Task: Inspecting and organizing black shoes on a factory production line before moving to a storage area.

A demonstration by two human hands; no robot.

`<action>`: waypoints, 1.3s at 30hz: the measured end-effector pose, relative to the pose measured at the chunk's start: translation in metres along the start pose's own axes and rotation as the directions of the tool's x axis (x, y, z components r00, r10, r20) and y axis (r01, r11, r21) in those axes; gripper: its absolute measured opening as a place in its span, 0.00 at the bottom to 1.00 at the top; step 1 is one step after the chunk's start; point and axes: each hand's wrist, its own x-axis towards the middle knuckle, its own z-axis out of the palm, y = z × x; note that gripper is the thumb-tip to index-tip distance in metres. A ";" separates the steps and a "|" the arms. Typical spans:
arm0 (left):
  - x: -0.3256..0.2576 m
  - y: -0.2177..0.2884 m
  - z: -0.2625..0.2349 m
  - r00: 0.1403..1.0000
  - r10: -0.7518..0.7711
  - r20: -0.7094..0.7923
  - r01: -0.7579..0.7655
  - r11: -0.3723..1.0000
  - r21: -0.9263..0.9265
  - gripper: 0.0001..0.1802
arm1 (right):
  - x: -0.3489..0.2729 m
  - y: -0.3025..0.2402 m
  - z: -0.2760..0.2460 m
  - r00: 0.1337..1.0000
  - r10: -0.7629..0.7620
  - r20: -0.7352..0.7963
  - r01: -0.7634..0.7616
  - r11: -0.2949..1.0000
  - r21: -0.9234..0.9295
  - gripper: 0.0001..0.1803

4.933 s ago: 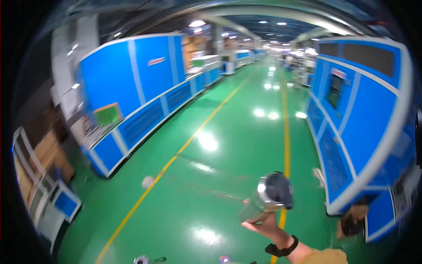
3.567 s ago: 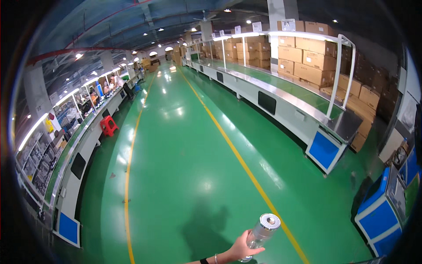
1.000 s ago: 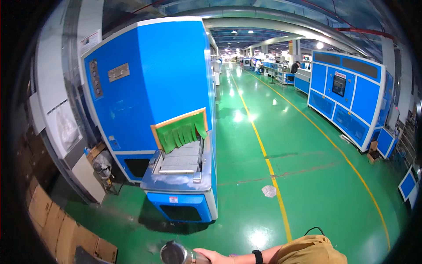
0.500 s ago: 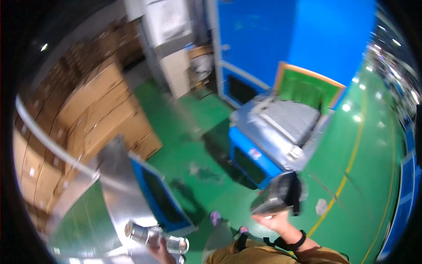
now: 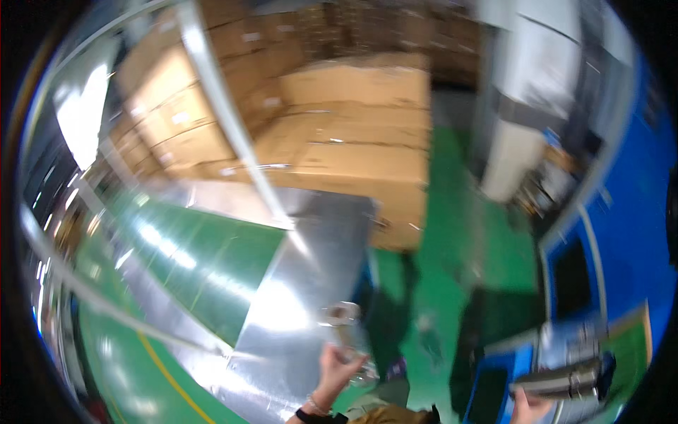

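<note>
My left hand [image 5: 339, 371], low in the middle, has its fingers closed round a clear cylindrical container [image 5: 342, 316] with a shiny round end. It is held over the edge of a bare metal table [image 5: 282, 339]. At the lower right my right hand [image 5: 530, 407] grips a dark grey, metallic cylindrical vessel [image 5: 565, 380], tilted on its side above a blue-sided machine [image 5: 492, 389]. Motion blur hides the finer detail of both things, and I cannot tell their exact kind.
A green conveyor belt [image 5: 212, 272] runs into the metal table at the left, with a pale metal post [image 5: 229, 116] rising beside it. Stacked cardboard boxes [image 5: 353, 159] stand beyond. A blue wall [image 5: 635, 205] bounds the right side; the floor [image 5: 452, 233] is green.
My view has swung left, bringing the conveyor and the boxes to the middle. Both hands keep hold of their things; the clear container now points upward.
</note>
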 end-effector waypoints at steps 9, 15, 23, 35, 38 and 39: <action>0.151 0.130 0.121 0.952 0.156 0.265 -0.064 0.944 -0.323 0.52 | 0.192 0.013 0.112 0.983 -0.079 0.164 0.092 0.993 -0.074 0.48; 0.240 0.182 0.190 0.984 0.144 0.104 -0.085 0.894 -0.440 0.46 | 0.335 0.056 0.182 0.963 -0.103 0.247 0.080 0.991 0.105 0.44; 0.331 0.222 0.257 0.985 -0.100 -0.143 -0.015 0.766 -0.642 0.33 | 0.533 0.109 0.283 0.888 0.189 0.419 -0.189 0.981 -0.041 0.43; 0.622 0.310 0.372 0.972 -0.002 -0.236 -0.132 0.825 -0.550 0.30 | 0.744 0.161 0.533 0.849 -0.056 0.525 -0.005 0.993 0.114 0.49; 0.707 0.358 0.397 0.997 0.058 -0.045 -0.073 0.707 -0.704 0.31 | 0.799 0.156 0.589 0.869 -0.021 0.494 -0.046 0.991 0.122 0.48; 0.733 0.374 0.406 0.993 0.119 -0.017 -0.096 0.699 -0.709 0.31 | 0.814 0.157 0.605 0.879 -0.047 0.474 -0.033 0.987 0.159 0.49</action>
